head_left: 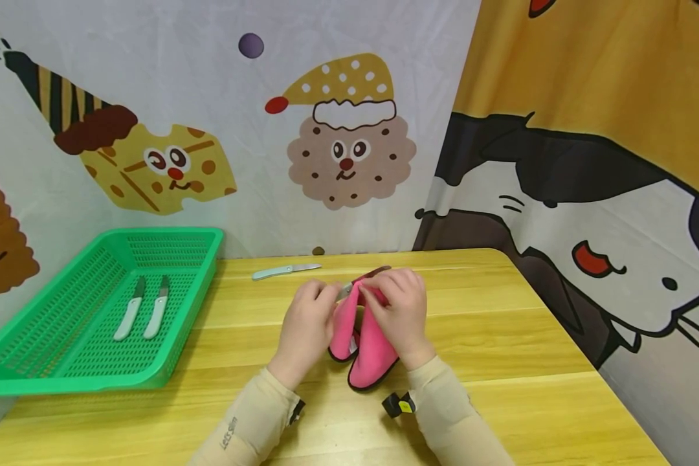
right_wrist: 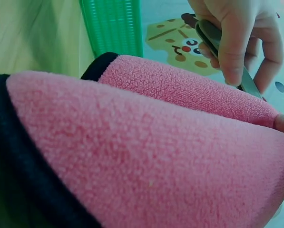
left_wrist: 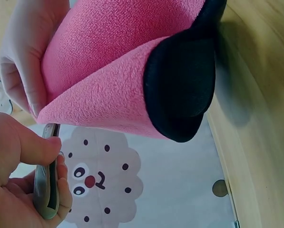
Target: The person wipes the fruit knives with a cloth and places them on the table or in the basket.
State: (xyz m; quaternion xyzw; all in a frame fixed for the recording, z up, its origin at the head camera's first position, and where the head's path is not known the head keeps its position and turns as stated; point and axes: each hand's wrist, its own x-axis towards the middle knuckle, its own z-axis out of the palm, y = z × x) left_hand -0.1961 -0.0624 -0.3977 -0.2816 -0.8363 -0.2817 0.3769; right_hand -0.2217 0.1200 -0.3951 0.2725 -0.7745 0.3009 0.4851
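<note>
My left hand (head_left: 307, 320) grips the grey-green handle of a knife (left_wrist: 46, 185); the handle has a long slot along it. Beyond the handle, the reddish-looking blade (head_left: 378, 271) points to the right in the head view, partly hidden by the other hand. A pink fleecy cloth (head_left: 373, 353) with black edging hangs folded below my right hand (head_left: 400, 310), which pinches its upper part beside the knife. In the right wrist view the cloth (right_wrist: 146, 142) covers much of the picture. Whether the cloth touches the blade is hidden by the fingers.
Behind the hands, another knife (head_left: 285, 271) with a pale green handle lies on the wooden table (head_left: 472, 388). To the left stands a green basket (head_left: 169, 362) holding two white-handled knives (head_left: 129, 317). A printed curtain (head_left: 256, 149) hangs behind the table.
</note>
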